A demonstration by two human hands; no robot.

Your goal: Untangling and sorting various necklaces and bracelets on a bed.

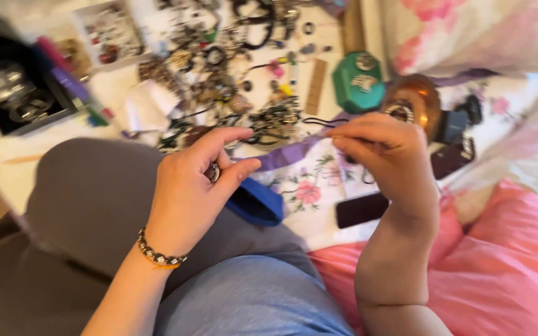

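The left hand [188, 186] is raised in front of the body, with thumb and forefinger curled around a small round bead or ring [212, 172]; the picture is blurred there, so which of the two it is cannot be told. A beaded bracelet [159, 254] sits on that wrist. The right hand [384, 155] is lifted to the same height, its fingertips pinched together on the end of a thin black cord [325, 121] that trails off to the left toward the heap of jewellery [231, 81]. Both hands are held up close to the eyes and near each other, which suits fine work with small parts.

Below them a purple ribbon [287, 155] lies across a floral cloth [309, 186], with a blue case [256, 202] just beside the left hand and a dark phone [362, 210] under the right wrist. Further back stand a green eight-sided box [357, 81] and an amber glass dish [415, 102], side by side. A white tray of beads [108, 31] sits at the far left of the heap. A pink cushion [499, 274] fills the lower right.
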